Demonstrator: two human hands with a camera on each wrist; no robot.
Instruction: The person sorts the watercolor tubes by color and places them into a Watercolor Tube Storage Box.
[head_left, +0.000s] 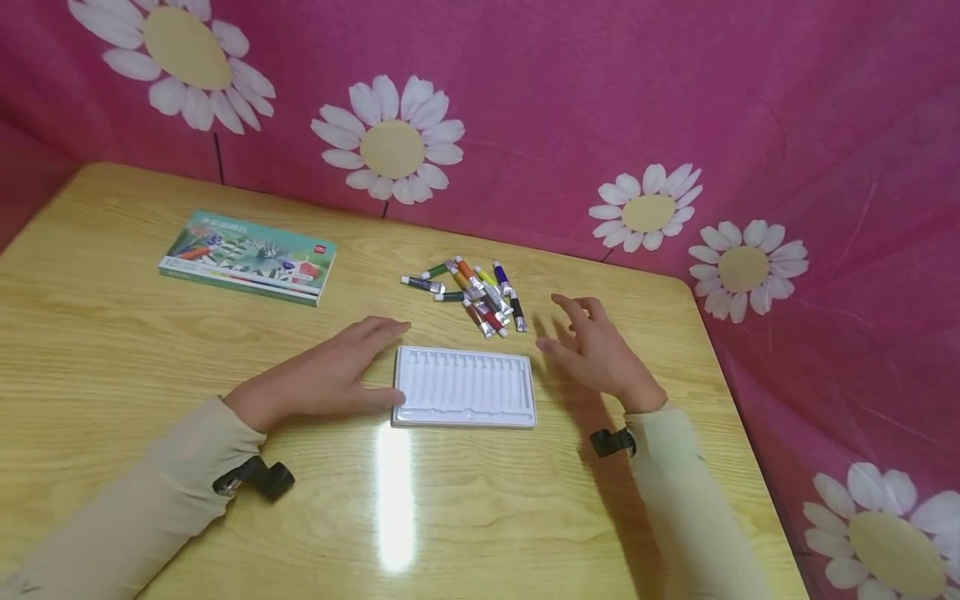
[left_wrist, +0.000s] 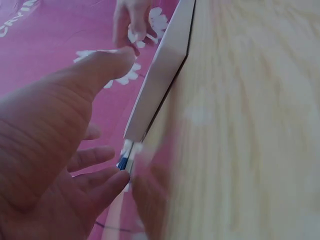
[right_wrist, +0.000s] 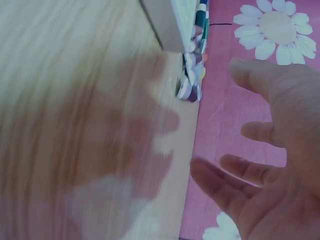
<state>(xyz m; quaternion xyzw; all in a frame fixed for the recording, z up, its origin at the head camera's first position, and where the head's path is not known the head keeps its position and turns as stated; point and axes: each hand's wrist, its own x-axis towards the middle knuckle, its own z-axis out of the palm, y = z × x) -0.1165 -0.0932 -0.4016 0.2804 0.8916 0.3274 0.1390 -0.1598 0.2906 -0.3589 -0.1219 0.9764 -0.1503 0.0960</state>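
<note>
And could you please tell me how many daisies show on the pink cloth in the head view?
5: an upper-left daisy, an upper-middle daisy, a right-of-centre daisy, its neighbour slightly lower and further right, and a lower-right daisy. The table may hide more.

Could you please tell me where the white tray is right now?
In the head view, the white tray lies just below centre, between the left hand and right hand, in front of the paint tubes.
</note>
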